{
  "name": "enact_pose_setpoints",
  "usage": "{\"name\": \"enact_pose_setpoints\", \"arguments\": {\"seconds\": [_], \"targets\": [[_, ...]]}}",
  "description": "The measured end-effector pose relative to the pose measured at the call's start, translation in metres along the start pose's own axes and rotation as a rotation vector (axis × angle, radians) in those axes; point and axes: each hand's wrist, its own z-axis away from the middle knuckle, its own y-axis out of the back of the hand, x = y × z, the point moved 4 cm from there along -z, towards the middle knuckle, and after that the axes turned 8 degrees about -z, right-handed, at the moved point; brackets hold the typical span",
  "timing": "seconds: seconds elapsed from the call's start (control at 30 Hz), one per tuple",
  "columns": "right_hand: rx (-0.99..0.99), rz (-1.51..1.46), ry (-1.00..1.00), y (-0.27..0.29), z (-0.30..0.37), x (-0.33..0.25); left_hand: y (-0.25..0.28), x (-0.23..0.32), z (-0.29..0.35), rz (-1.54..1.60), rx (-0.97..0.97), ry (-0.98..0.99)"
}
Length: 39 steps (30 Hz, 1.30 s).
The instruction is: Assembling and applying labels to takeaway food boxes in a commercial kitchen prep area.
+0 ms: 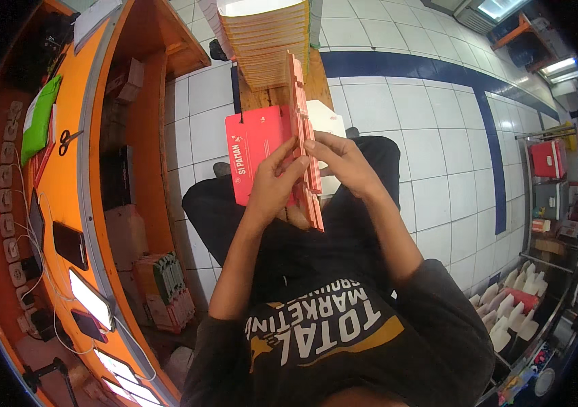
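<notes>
Between my two hands stands a thin bundle of flat cardboard pieces (297, 95), seen nearly edge-on, with pink notched edges. My left hand (274, 182) is closed against its left side, thumb and fingers pressing near the middle. On the opposite side my right hand (346, 163) grips the same bundle, its thumb and fingers at the edge. Behind the bundle, to the left, is a red printed cardboard panel (256, 139). A white cardboard piece (329, 123) shows to the right, partly hidden by my right hand. These are above a wooden bench (259, 99) between my knees.
A tall stack of yellow-edged cardboard (266, 47) stands at the bench's far end. Along the left runs an orange counter (92, 95) with scissors (66, 141), a green packet (41, 121), phones and cables. At right, a metal rack (530, 203) holds white folded cartons (506, 315).
</notes>
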Motion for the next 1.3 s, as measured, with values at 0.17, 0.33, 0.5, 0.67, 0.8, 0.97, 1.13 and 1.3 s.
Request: {"name": "enact_pose_setpoints", "arguments": {"seconds": [0.17,0.33,0.5,0.67,0.8,0.97,1.13,1.3], "targets": [[0.006,0.018,0.059,-0.001,0.004,-0.009,0.006,0.013,0.004,-0.211,0.054,-0.026],[0.268,0.592,0.227,0.013,0.025,-0.031,0.028,0.032,0.014,-0.867,0.293,-0.092],[0.449,0.836,0.191,0.046,0.03,-0.054,0.073,0.018,0.006,-0.641,0.251,-0.139],[0.438,0.587,0.401,0.067,0.073,-0.087,0.104,-0.044,0.002,-0.257,0.249,-0.086],[0.527,0.654,0.466,0.067,0.089,-0.111,0.118,-0.116,-0.015,-0.063,0.236,0.103],[0.589,0.689,0.455,0.062,0.077,-0.12,0.124,-0.168,-0.029,-0.572,0.4,-0.011],[0.591,0.734,0.403,0.044,0.064,-0.112,0.116,-0.146,-0.034,-0.957,0.387,0.309],[0.587,0.878,0.329,0.003,0.049,-0.098,0.033,-0.06,-0.029,-0.537,0.094,-0.151]]}}
